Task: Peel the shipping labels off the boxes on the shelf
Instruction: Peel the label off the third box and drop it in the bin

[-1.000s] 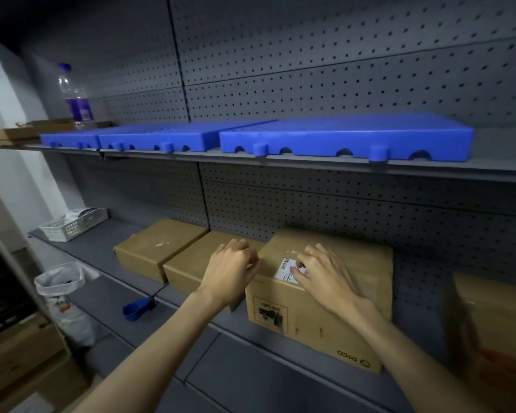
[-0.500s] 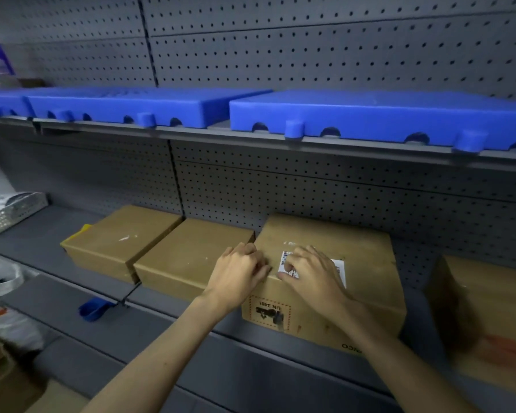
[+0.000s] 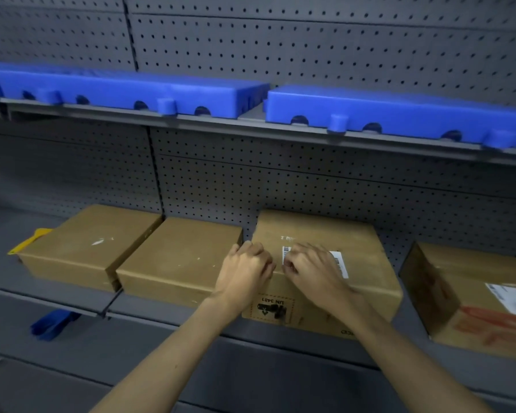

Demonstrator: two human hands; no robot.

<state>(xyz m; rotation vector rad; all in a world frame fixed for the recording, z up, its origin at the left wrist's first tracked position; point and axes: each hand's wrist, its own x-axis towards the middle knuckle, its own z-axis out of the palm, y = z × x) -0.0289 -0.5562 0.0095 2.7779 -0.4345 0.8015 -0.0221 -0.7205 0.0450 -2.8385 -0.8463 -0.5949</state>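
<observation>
Head | left hand (image 3: pixel 246 271) curled on box (image 3: pixel 367 281) corner | right hand (image 3: pixel 315 271) fingers picking label (image 3: pixel 338 262)

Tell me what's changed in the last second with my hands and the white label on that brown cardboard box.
The view swung right. The right hand slid from the box's front edge up onto the white shipping label, fingers now curled at its left end, as if picking at it. The left hand stayed curled against the brown cardboard box at its left top edge. The label still lies flat; the box has not moved.
</observation>
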